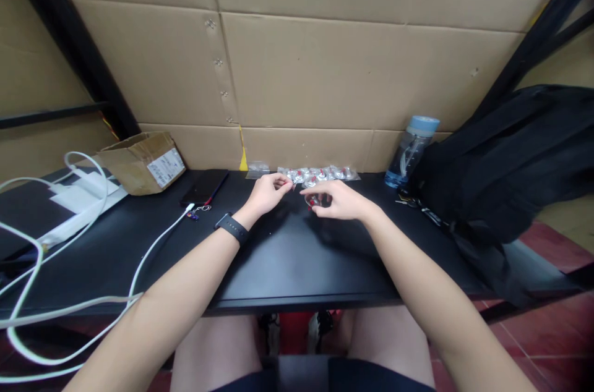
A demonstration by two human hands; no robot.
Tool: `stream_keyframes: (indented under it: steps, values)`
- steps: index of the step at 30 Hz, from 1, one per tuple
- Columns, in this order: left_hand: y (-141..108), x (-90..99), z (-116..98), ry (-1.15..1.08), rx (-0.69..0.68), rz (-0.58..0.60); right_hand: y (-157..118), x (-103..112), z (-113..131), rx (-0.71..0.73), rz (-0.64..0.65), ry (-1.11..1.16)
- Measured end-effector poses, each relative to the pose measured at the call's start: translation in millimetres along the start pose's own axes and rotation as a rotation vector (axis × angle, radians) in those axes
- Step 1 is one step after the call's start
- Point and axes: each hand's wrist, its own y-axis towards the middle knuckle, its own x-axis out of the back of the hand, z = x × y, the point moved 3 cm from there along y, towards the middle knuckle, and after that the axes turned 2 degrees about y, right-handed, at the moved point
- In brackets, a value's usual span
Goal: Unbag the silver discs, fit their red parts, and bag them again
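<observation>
My left hand [270, 194], with a dark watch on its wrist, is closed in a pinch over the black table. A small reddish bit shows at its fingertips, too small to name. Beside it, my right hand [342, 200] curls its thumb and fingers around a small round silver-and-red piece [314, 201]. Just behind both hands lies a row of clear plastic packets [321, 176], holding several similar shiny round pieces with red parts. A flat clear plastic bag [258, 170] is at the left end of that row.
On the left are an opened cardboard box [139, 163], a phone [205, 187], a white power strip [83, 200] and looping white cables [153, 250]. A blue-lidded water bottle [411, 151], keys [407, 200] and a black backpack [510, 157] stand right. Cardboard [325, 83] walls the back.
</observation>
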Motion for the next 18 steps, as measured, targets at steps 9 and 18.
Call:
stream_keyframes:
  steps: [9,18]
  values:
    - [-7.7,-14.8,-8.1,-0.358,0.210,0.049,8.2,-6.7,-27.2,-0.199,-0.575,0.574]
    - [-9.1,-19.7,-6.5,-0.522,0.325,0.090,15.5,-30.6,-27.5,-0.247,-0.573,0.672]
